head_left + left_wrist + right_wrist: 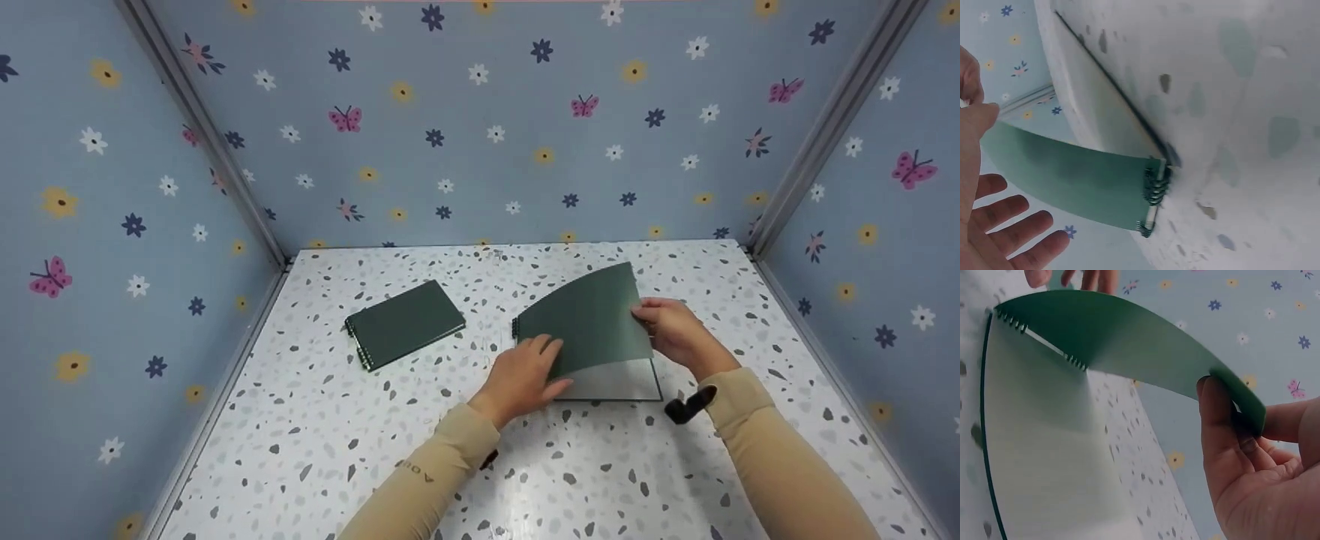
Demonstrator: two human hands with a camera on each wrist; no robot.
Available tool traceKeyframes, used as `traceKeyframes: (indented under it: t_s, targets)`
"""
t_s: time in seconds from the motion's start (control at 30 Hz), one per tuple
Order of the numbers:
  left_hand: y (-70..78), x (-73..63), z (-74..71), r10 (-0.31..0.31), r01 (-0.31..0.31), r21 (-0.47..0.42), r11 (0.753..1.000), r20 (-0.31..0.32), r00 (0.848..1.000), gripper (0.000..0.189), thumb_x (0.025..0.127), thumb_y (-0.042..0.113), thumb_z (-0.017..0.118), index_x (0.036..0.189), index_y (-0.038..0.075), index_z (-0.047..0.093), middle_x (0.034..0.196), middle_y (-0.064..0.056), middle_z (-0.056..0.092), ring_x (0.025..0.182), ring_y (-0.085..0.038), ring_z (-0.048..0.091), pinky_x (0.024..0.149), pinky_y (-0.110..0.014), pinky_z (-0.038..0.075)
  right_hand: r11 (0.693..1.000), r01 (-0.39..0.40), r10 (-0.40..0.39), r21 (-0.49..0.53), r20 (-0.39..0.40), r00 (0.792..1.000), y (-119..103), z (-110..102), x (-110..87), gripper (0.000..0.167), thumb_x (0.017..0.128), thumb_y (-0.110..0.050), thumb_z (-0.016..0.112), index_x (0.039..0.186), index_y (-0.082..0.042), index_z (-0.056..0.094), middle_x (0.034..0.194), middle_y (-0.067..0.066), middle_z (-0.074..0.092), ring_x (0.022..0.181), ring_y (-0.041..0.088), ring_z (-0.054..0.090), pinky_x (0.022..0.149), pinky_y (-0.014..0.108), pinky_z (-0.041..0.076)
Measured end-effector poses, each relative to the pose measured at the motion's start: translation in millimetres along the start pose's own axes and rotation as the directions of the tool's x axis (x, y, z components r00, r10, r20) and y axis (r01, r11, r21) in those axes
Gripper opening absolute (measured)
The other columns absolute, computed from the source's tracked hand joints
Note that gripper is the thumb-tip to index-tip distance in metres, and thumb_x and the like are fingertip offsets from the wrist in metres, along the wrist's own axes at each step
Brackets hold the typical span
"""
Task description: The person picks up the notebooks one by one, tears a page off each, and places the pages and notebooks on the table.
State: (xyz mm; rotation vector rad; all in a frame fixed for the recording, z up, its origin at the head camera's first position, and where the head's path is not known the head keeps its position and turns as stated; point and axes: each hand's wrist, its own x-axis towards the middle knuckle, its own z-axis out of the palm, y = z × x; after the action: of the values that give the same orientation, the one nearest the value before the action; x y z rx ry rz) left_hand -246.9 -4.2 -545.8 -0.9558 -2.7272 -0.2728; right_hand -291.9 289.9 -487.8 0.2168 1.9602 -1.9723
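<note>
A dark green spiral notebook (600,322) lies on the speckled table with its cover lifted and bowed. My right hand (679,334) pinches the free edge of that cover between thumb and fingers, seen closely in the right wrist view. Below the cover a pale page (1055,439) shows. The left hand (525,379) is over the notebook's near left part, fingers spread; in the left wrist view its fingers look relaxed, close to the cover, and whether they touch it I cannot tell. Green coils (1156,185) bind the notebook's left side.
Left of the open notebook lies a second dark green spiral notebook (409,322), closed, its coils facing left. Flower-patterned walls (480,120) enclose the speckled white tabletop (315,450) at the back and both sides.
</note>
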Motion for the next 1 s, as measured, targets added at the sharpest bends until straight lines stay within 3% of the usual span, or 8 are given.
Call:
traceKeyframes:
  t_s: [0.2,0.4,0.53,0.67,0.77,0.87,0.93,1.0]
  targets:
    - [5.5,4.6,-9.8,0.049,-0.045,0.05,0.998,-0.075,0.996,0.069,0.104,0.044,0.073,0.16,0.01,0.052,0.156,-0.015,0.061,0.137,-0.031,0.066,0.098,-0.04,0.066,0.99,0.029,-0.041,0.136,0.09,0.995,-6,22,3.8,0.015,0.115,-0.012,0.051,0.113,-0.009,0.065,0.104,-0.002,0.074,0.098,0.012,0.074,0.088,0.032,0.063]
    - [8.0,5.2,-11.1,0.046,-0.04,0.104,0.994,-0.062,0.997,0.078,0.102,0.016,0.074,0.171,0.022,0.038,0.163,-0.018,0.052,0.138,-0.038,0.064,0.079,-0.038,0.069,0.982,0.045,-0.069,0.181,0.126,0.99,-9,37,7.7,0.014,0.114,-0.012,0.052,0.115,-0.009,0.066,0.107,0.0,0.076,0.099,0.013,0.077,0.088,0.031,0.064]
    - [8.2,2.6,-10.1,0.028,-0.025,0.074,0.997,-0.038,0.999,0.083,0.103,0.008,0.072,0.172,0.032,0.035,0.167,-0.022,0.046,0.142,-0.044,0.061,0.077,-0.039,0.069,0.981,0.068,-0.095,0.182,0.144,0.985,-10,40,8.3,0.015,0.115,-0.016,0.054,0.115,-0.01,0.068,0.105,-0.001,0.078,0.095,0.013,0.078,0.087,0.03,0.065]
    - [5.8,0.4,-8.9,0.008,-0.007,0.029,1.0,-0.052,0.999,0.083,0.102,0.003,0.071,0.171,0.035,0.037,0.167,-0.024,0.046,0.143,-0.046,0.06,0.076,-0.041,0.069,0.982,0.091,-0.112,0.166,0.121,0.986,-8,38,10.4,0.03,0.118,-0.028,0.048,0.126,-0.006,0.066,0.105,-0.001,0.079,0.097,0.014,0.077,0.088,0.03,0.064]
    - [3.4,-1.2,-7.7,-0.022,0.018,-0.046,0.999,-0.096,0.995,0.087,0.098,-0.004,0.069,0.17,0.033,0.039,0.166,-0.024,0.047,0.143,-0.046,0.06,0.079,-0.042,0.069,0.991,0.102,-0.105,0.085,0.029,0.994,-2,34,15.3,0.047,0.119,-0.036,0.042,0.144,0.0,0.058,0.116,0.002,0.077,0.106,0.015,0.075,0.095,0.03,0.063]
    - [1.7,-3.2,-7.1,-0.074,0.049,-0.156,0.987,-0.161,0.984,0.085,0.097,-0.009,0.063,0.17,0.029,0.04,0.163,-0.025,0.049,0.141,-0.044,0.061,0.09,-0.045,0.067,0.994,0.09,-0.095,-0.06,-0.087,0.992,10,31,23.9,0.055,0.118,-0.035,0.043,0.155,0.006,0.049,0.136,0.017,0.071,0.123,0.026,0.072,0.107,0.037,0.06]
    - [0.9,-4.5,-7.5,-0.111,0.062,-0.226,0.972,-0.213,0.971,0.079,0.099,-0.009,0.058,0.169,0.023,0.042,0.159,-0.025,0.053,0.138,-0.042,0.064,0.096,-0.047,0.066,0.98,0.072,-0.098,-0.183,-0.136,0.986,21,28,30.5,0.057,0.117,-0.032,0.047,0.158,0.007,0.047,0.15,0.025,0.062,0.137,0.034,0.065,0.116,0.043,0.055]
    - [0.2,-5.9,-9.3,-0.146,0.064,-0.29,0.955,-0.272,0.951,0.07,0.103,-0.006,0.054,0.168,0.017,0.043,0.154,-0.025,0.058,0.132,-0.04,0.068,0.1,-0.048,0.064,0.942,0.066,-0.124,-0.33,-0.155,0.98,34,26,35.6,0.058,0.115,-0.031,0.052,0.158,0.008,0.047,0.158,0.03,0.054,0.147,0.041,0.057,0.122,0.051,0.049]
